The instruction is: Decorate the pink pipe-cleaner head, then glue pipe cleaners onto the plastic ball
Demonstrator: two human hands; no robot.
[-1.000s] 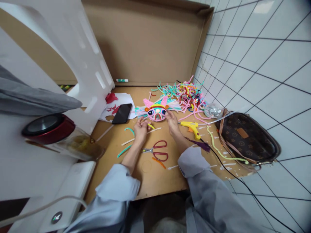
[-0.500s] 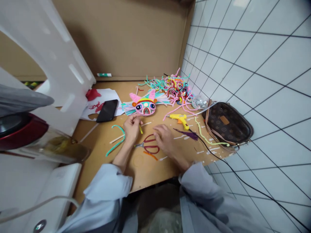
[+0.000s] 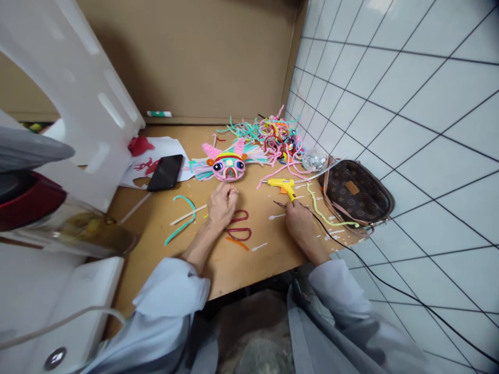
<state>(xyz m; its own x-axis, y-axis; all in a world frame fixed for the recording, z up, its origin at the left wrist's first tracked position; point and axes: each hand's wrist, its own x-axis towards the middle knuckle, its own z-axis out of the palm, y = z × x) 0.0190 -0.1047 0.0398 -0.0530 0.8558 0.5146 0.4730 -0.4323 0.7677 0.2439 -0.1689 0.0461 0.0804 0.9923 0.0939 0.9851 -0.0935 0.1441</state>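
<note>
My left hand [image 3: 222, 205] is closed, fingertips pinched together; whatever it may hold is too small to make out. Just beyond it sits a pink animal face [image 3: 228, 169] made of pipe cleaners, with ears and big eyes. My right hand [image 3: 299, 222] has its fingers around the lower handle of a yellow glue gun [image 3: 281, 184], whose nozzle points left. Red-handled scissors [image 3: 238, 234] lie between my hands, their blades hidden by my left wrist. An orange pipe cleaner piece [image 3: 237, 243] is below them. A curved teal pipe cleaner [image 3: 180, 226] and a pale stick [image 3: 187, 214] lie left.
A tangled heap of colourful pipe cleaners [image 3: 276, 137] fills the back right. A black phone [image 3: 166, 172] rests on paper at the left. A brown handbag [image 3: 360, 192] stands by the tiled wall [image 3: 429, 114]. The glue gun's black cord [image 3: 374, 275] runs off right.
My right hand has moved right from beside the scissors to the glue gun's handle. My left hand has shifted slightly right and turned, its fingers closed tighter. The view has shifted a little.
</note>
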